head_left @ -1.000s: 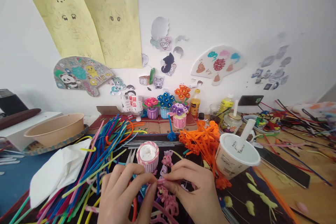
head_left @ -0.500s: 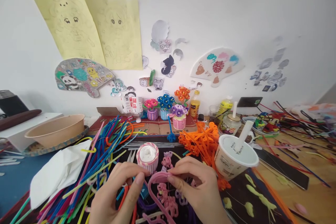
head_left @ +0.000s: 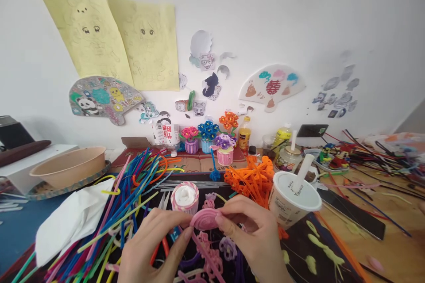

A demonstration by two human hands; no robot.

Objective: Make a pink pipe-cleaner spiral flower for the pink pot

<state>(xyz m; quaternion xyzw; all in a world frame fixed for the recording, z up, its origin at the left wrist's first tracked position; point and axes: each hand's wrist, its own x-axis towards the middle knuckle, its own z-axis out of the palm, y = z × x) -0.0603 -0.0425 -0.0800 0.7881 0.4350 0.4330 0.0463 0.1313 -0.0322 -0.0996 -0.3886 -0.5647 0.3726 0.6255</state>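
Observation:
Between my two hands is a flat pink pipe-cleaner coil [head_left: 205, 219], its loose tail slanting down toward me. My left hand [head_left: 159, 241] pinches the coil's left edge between thumb and fingers. On the opposite edge, the thumb and forefinger of my right hand [head_left: 254, 230] are closed. Just behind stands a small pink-and-white pot [head_left: 185, 198] with white filling and a twisted rim. Pink pipe-cleaner flowers [head_left: 212, 260] lie beneath the coil, and a lilac flower [head_left: 228, 247] sits beside my right hand. Scissors [head_left: 165, 199] lie partly hidden left of the pot.
Loose coloured pipe cleaners [head_left: 133, 190] and a white tissue [head_left: 71, 221] spread over the left. Orange pipe-cleaner pieces [head_left: 250, 177] and a lidded cup with a straw [head_left: 294, 201] stand at right, near a phone [head_left: 352, 212]. Finished flower pots [head_left: 208, 141] line the back.
The pink pipe cleaner's curved end has been wound into a tighter flat disc. My left hand has shifted right, up against it, and the view has moved slightly.

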